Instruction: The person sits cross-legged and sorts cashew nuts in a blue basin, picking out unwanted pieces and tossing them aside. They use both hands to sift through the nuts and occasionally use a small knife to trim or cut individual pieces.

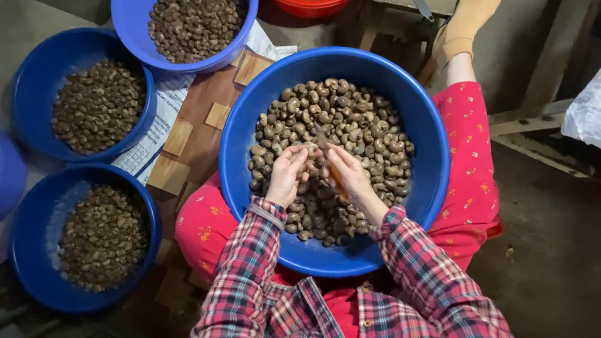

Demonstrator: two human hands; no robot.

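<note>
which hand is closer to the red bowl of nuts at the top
Right. The right hand sits over the big blue plastic basin of nuts, below the round red plastic bowl; the left hand is beside it, slightly farther left.

Big blue basin (425,123) on the lap: smooth plastic, slight gloss at rim. Nuts (356,120) inside: matt, rough brown shells. Shirt sleeves (252,274): soft plaid cloth. Red trousers (472,194): thin printed cloth. Wood blocks (178,138) at the basin's left edge: raw, matt. Paper sheet (158,125) under them: creased, matt. Floor (570,250): rough concrete.
</note>
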